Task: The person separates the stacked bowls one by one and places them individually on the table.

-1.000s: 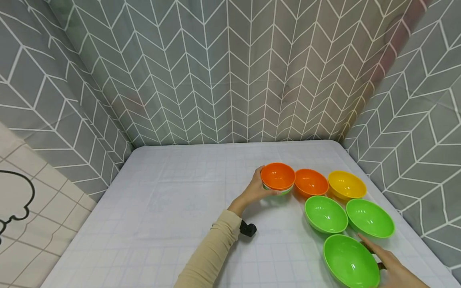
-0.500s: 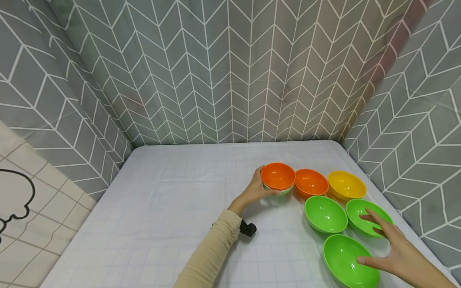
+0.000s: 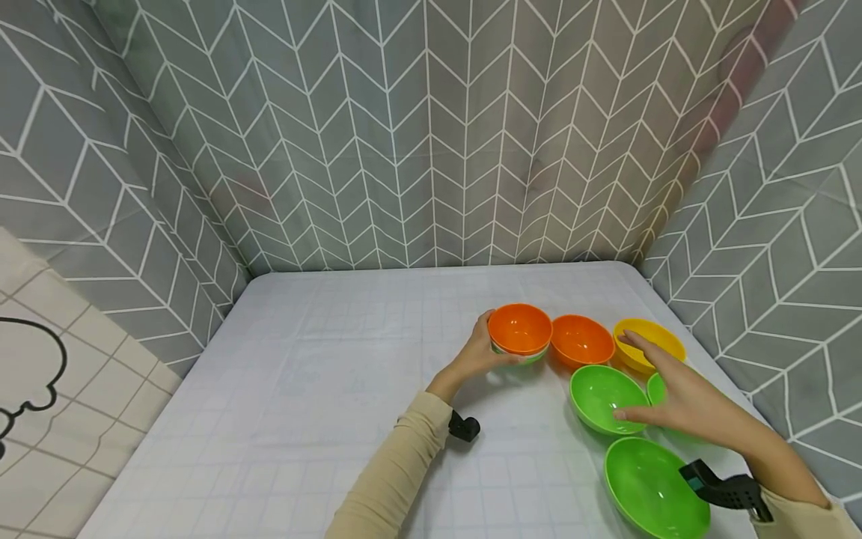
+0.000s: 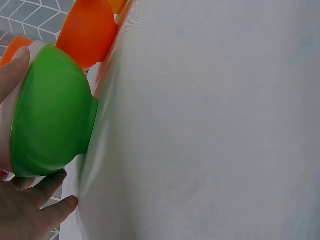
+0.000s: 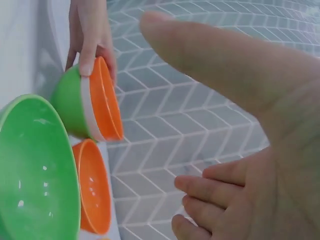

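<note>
My left hand (image 3: 477,356) grips a stack of nested bowls by the side. An orange bowl (image 3: 520,328) sits on top, a white one (image 5: 87,106) shows as a band below it, and a green bowl (image 4: 52,115) forms the bottom. Fingers spread and holding nothing, my right hand (image 3: 680,400) hovers over the bowls at the right. Its fingertips overlap the yellow bowl (image 3: 652,335) in the head view, while the thumb crosses a green bowl (image 3: 602,395). Behind the palm, another green bowl (image 3: 656,388) is mostly hidden.
A loose orange bowl (image 3: 582,340) stands right beside the stack. Nearest the front right is a larger green bowl (image 3: 649,486). Patterned curtains (image 3: 424,150) enclose the white table (image 3: 283,404) at the back and sides. Both wrists carry a black strap mount (image 3: 730,490).
My right hand has left the front green bowl's rim and moved forward and left, over the farther green bowls toward the yellow one. The left hand keeps its grip on the stack, unmoved.
</note>
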Available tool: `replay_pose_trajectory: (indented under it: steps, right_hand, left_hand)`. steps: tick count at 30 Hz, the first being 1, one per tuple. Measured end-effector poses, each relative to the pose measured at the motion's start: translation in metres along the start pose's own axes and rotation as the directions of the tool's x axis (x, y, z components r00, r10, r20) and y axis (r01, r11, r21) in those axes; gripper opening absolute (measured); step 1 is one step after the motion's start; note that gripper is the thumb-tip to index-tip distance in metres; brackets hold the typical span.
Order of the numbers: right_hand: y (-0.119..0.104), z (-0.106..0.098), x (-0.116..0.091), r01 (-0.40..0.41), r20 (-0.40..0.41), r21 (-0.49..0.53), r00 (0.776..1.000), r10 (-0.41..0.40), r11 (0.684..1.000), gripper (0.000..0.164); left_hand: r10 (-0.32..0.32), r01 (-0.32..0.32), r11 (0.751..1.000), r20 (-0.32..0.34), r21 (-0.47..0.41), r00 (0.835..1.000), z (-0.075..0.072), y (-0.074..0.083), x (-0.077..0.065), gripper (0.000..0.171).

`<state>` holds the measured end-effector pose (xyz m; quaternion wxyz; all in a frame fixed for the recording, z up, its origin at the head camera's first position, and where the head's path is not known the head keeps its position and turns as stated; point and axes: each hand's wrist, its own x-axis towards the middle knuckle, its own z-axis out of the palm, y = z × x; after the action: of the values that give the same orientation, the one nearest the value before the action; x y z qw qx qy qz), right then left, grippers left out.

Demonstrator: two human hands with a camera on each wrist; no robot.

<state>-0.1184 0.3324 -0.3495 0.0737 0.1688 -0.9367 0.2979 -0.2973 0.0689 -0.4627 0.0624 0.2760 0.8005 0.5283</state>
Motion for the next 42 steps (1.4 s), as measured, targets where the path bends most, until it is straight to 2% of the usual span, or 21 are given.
replay_pose_trajectory:
  steps: [6, 12, 16, 20, 24, 28, 34, 42]
  right_hand:
    - [-0.004, 0.003, 0.037, 0.034, 0.099, -0.013, 0.995, -0.032, 0.999, 0.108]
    - [0.004, 0.019, 0.073, 0.076, 0.165, -0.005, 0.983, -0.074, 0.997, 0.107]
    - [0.009, 0.030, 0.090, 0.104, 0.203, 0.003, 0.974, -0.103, 0.995, 0.108]
    - [0.012, 0.037, 0.102, 0.116, 0.218, -0.015, 0.970, -0.110, 0.993, 0.108]
    - [0.014, 0.040, 0.111, 0.061, 0.236, -0.047, 0.971, -0.048, 0.997, 0.109]
    - [0.014, 0.042, 0.119, 0.020, 0.261, -0.057, 0.965, -0.004, 0.998, 0.109]
    - [0.013, 0.046, 0.131, 0.000, 0.302, -0.009, 0.953, 0.002, 1.000, 0.110]
    - [0.014, 0.055, 0.144, -0.009, 0.317, -0.043, 0.948, 0.022, 0.999, 0.109]
  left_hand:
    - [0.001, -0.001, 1.000, -0.005, -0.010, 1.000, -0.001, -0.001, 0.001, 0.103]
    - [0.005, -0.005, 1.000, -0.008, -0.012, 1.000, -0.002, 0.000, 0.001, 0.102]
    - [0.013, -0.013, 1.000, -0.003, -0.019, 1.000, -0.001, 0.000, 0.001, 0.101]
    - [0.010, -0.010, 1.000, 0.003, -0.016, 1.000, 0.000, 0.001, 0.001, 0.101]
    - [0.005, -0.005, 1.000, 0.003, -0.019, 1.000, -0.001, 0.001, 0.000, 0.101]
    - [0.024, -0.024, 0.999, 0.003, -0.037, 1.000, -0.001, 0.002, -0.001, 0.100]
    - [0.036, -0.036, 0.999, 0.006, -0.031, 0.999, -0.001, 0.002, 0.000, 0.099]
    - [0.030, -0.030, 1.000, 0.004, -0.002, 1.000, 0.000, -0.001, 0.001, 0.099]
